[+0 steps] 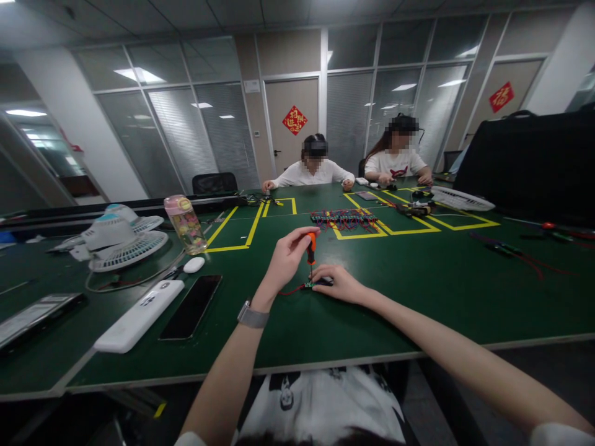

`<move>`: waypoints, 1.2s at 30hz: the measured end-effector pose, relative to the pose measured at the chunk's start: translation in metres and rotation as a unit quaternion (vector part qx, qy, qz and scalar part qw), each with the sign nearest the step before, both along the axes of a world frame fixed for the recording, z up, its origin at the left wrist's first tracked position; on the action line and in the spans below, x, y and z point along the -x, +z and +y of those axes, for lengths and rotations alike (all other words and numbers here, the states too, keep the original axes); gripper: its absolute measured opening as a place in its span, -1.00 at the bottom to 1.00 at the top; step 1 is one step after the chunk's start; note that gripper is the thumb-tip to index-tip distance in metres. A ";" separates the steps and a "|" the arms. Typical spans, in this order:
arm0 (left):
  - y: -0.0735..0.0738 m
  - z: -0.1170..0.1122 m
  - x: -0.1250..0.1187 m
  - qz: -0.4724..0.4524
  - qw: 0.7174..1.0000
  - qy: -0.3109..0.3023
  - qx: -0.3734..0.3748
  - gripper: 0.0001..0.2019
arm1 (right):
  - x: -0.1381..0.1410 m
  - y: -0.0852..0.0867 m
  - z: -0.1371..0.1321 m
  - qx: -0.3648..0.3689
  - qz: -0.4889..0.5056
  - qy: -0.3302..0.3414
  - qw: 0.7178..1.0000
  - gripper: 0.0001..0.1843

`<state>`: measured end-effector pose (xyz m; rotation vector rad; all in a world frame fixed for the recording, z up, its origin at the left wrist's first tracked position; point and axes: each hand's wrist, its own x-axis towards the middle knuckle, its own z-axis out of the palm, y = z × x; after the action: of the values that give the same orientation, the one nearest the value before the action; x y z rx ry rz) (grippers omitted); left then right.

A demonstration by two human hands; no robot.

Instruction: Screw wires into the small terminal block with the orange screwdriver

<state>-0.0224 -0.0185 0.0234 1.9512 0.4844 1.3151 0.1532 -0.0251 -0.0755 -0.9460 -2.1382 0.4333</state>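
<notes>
My left hand (287, 259) is closed round the orange handle of a small screwdriver (311, 249), which stands upright with its tip down on a small green part (310, 285). A thin red wire (290, 291) trails left from that part. My right hand (338, 282) lies flat on the green table (418, 291), its fingers pressing the small part from the right. A grey watch (252, 316) sits on my left wrist.
A black phone (191, 306), a white power bank (138, 315), a white mouse (194, 264), a bottle (185, 224) and small fans (121, 238) lie to the left. A pile of red wired parts (344, 218) sits further back. Two people work at the far side.
</notes>
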 end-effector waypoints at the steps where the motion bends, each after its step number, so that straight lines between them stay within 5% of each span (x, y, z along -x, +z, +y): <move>1: -0.001 0.001 0.000 -0.006 1.000 0.005 0.009 -0.78 | 0.000 -0.001 0.001 -0.003 -0.001 -0.009 1.000 -0.92; 9: -0.009 0.004 -0.002 -0.012 0.989 0.129 -0.074 -0.83 | -0.003 -0.003 0.003 0.060 0.030 -0.042 0.997 -0.88; 15: -0.007 0.002 -0.003 0.000 1.000 0.027 -0.014 -0.74 | -0.006 -0.003 0.004 0.063 0.032 -0.030 0.997 -0.87; 22: -0.011 0.003 -0.004 0.003 0.994 0.094 -0.055 -0.78 | -0.010 -0.001 0.005 0.092 0.039 -0.023 0.995 -0.77; 30: -0.011 0.001 -0.007 -0.031 0.999 -0.013 0.004 -0.72 | -0.010 -0.002 0.003 0.079 0.025 -0.036 0.996 -0.74; 36: -0.014 0.002 -0.007 -0.033 0.994 0.106 -0.025 -0.82 | -0.009 -0.001 0.001 0.081 0.026 -0.038 0.996 -0.77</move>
<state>-0.0152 -0.0163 0.0095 1.9305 0.6455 1.5320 0.1626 -0.0237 -0.0770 -1.0913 -2.0359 0.5930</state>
